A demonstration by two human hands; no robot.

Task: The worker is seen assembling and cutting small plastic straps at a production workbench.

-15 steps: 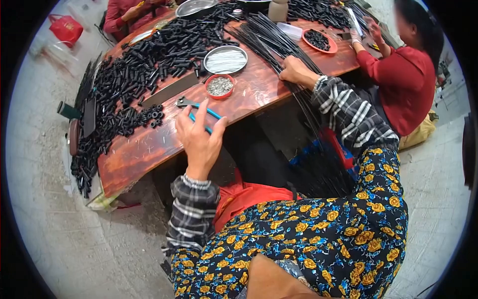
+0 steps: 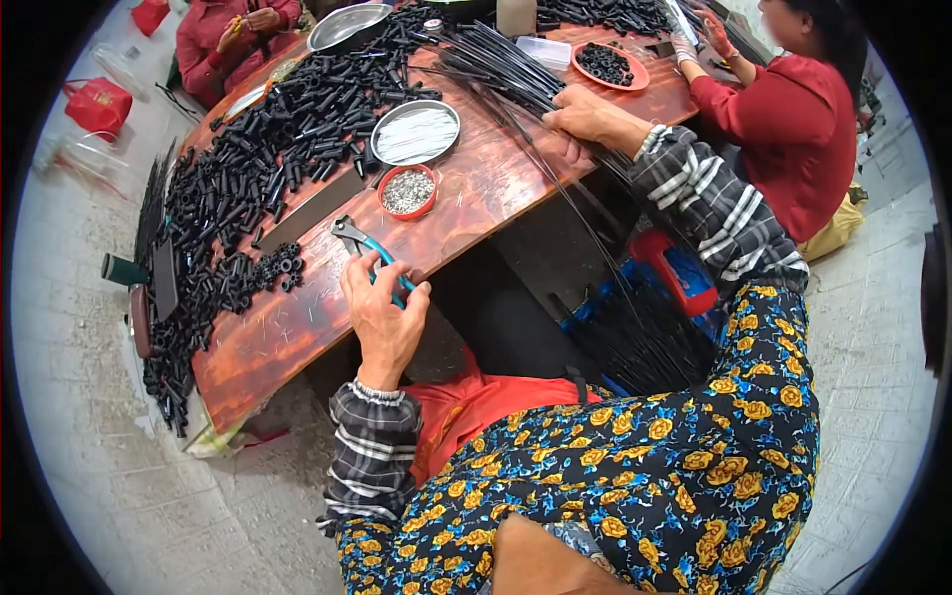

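Note:
Near the table's front edge, my left hand [image 2: 381,319] is closed round blue-handled nippers [image 2: 371,248], whose metal jaws point away over the wood. My right hand [image 2: 601,121] grips a bundle of long thin black rods [image 2: 501,61] at the table's edge. The rods' far ends rest on the table, and some hang past the edge toward my lap. Just beyond the nippers stands a red bowl [image 2: 413,216] of small silvery pieces. Behind it sits a round metal dish [image 2: 375,139] filled with thin white sticks.
Black tubular pieces [image 2: 268,149] cover the table's left and back. A flat bar [image 2: 312,210] borders the heap. An orange-red plate [image 2: 640,76] holds small black parts. More rods [image 2: 640,337] lie below the edge. Co-workers in red [image 2: 793,139] sit at right and far left.
My left hand has drawn toward me, its fingers more curled round the nippers. My right hand has moved farther over the table with the rods. The whole view has shifted slightly.

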